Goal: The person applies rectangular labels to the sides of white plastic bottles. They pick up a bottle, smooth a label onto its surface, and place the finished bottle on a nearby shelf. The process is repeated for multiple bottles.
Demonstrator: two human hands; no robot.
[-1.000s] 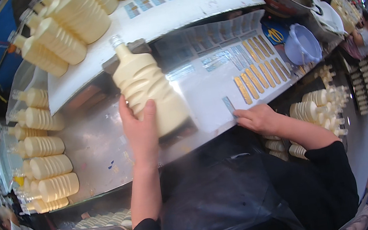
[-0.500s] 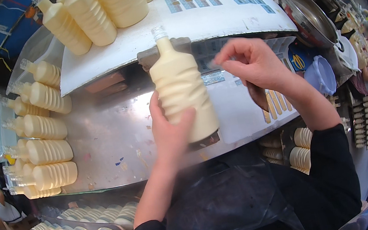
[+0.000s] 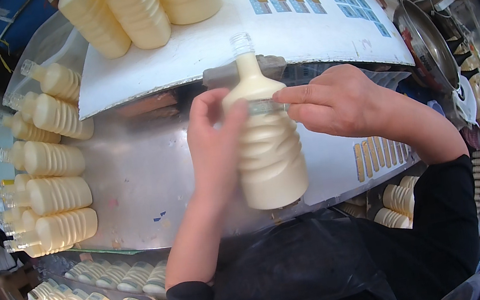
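My left hand [image 3: 215,147] is wrapped around a cream bottle [image 3: 267,146], fingers clamped on its ribbed body, thumb side toward me, holding it upright above the steel table [image 3: 134,183]. The bottle has a clear, uncapped neck that points away from me. My right hand [image 3: 337,102] comes in from the right; its thumb and fingers [image 3: 291,97] are pinched together on a thin clear band [image 3: 264,106] that lies across the bottle's shoulder, just below the neck. The bottle sits between both hands, in front of my chest, over the near edge of the table. To my left a row of the same bottles [image 3: 53,194] lies on its side on the table, necks pointing left. Beyond the bottle a white board [image 3: 207,50] carries more upright bottles [image 3: 134,8] and sheets of small blue labels [image 3: 280,0]. At right, strips of yellow labels [image 3: 379,155] lie on the table, and a metal bowl [image 3: 425,50] stands further back.
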